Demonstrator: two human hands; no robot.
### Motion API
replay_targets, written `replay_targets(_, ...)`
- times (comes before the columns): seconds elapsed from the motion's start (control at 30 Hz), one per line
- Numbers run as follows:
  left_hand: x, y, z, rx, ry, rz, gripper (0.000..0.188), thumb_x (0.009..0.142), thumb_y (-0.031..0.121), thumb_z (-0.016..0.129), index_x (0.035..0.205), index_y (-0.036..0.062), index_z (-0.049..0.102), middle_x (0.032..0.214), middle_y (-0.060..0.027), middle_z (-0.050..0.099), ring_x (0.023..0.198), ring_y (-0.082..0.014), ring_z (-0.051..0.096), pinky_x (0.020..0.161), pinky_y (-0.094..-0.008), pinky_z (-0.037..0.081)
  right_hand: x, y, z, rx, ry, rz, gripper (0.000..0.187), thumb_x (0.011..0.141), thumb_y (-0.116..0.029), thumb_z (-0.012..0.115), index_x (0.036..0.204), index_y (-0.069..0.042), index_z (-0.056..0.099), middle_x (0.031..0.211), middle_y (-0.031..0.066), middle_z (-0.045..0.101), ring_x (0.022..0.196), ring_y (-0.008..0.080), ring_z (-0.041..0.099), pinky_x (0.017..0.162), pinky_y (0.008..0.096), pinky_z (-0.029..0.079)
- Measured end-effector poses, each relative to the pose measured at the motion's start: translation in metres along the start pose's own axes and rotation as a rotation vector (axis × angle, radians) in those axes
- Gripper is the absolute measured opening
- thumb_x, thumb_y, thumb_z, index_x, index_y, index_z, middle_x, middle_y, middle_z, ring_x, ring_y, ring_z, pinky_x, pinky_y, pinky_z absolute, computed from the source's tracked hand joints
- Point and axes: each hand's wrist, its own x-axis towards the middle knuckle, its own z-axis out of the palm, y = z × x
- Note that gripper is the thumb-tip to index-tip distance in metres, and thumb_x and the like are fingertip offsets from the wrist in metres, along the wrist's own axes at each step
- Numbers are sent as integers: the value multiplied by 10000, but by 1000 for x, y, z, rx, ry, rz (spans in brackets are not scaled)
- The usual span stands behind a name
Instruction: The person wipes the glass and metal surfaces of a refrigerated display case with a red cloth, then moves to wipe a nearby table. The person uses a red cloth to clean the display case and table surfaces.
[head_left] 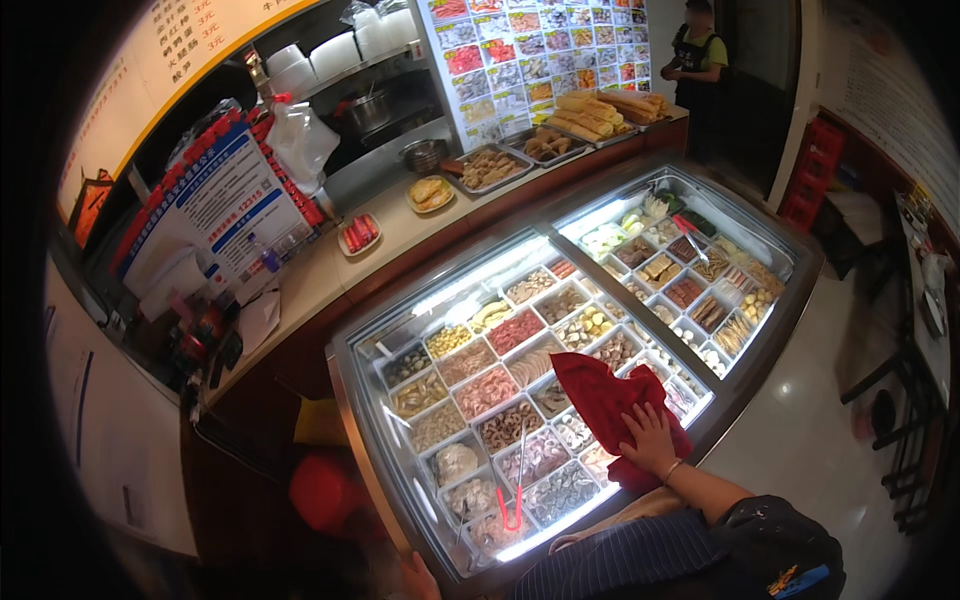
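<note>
My right hand (650, 437) lies with spread fingers on a red cloth (597, 396), pressing it against the glass top of a lit display case (716, 408). A band circles that wrist. Only part of my left hand (419, 579) shows, at the bottom edge beside the case's near left corner; its visible fingers look stretched out, and the rest is cut off. Under the glass sit several white trays of sliced meats, mushrooms and other foods. Red-handled tongs (511, 508) rest among the near trays, and another pair of tongs (687, 232) is in the far section.
Behind the case, a counter (335, 277) bears a plate of red-wrapped sausages (360, 234), fried food trays (490, 168) and fried dough sticks (590, 114). A red stool (326, 493) stands at left. Tables and stools line the right; a person (697, 60) stands far back.
</note>
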Motion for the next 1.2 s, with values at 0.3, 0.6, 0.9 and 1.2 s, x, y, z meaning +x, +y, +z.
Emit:
replay_targets(0.3, -3, 5, -12, 137, 34, -83, 581, 920, 482, 438, 1100, -52, 579, 1087, -271, 592, 1008, -421, 546, 848, -429, 433, 61, 10, 22, -59, 48, 27, 616, 746, -420, 585, 1287, -136, 502, 1428, 155, 342, 1352, 341, 243, 1086, 555, 152)
replay_targets(0.6, 8, -26, 1, 202, 98, -229, 474, 909, 404, 496, 1084, -35, 542, 1006, -254, 597, 957, -405, 566, 797, -434, 443, 183, 31, 60, -108, 36, 74, 632, 747, -416, 584, 1296, -116, 494, 1459, 176, 283, 1372, 363, 185, 1091, 559, 118)
replay_targets(0.9, 10, -37, -6, 233, -82, -338, 582, 886, 483, 485, 1136, -39, 554, 1088, -280, 585, 1018, -423, 547, 865, -453, 432, 378, 42, 104, -214, 3, 0, 653, 788, -437, 567, 1353, -143, 423, 1468, 162, 273, 1367, 345, 223, 1071, 566, 206)
replay_targets(1.2, 8, -10, -13, 275, -15, -376, 549, 867, 409, 527, 1219, -7, 458, 1013, -293, 593, 952, -459, 557, 796, -472, 452, 553, -53, 181, -92, -38, -227, 830, 725, -509, 598, 1433, -200, 295, 1470, 147, 284, 1378, 348, 194, 1040, 598, 200)
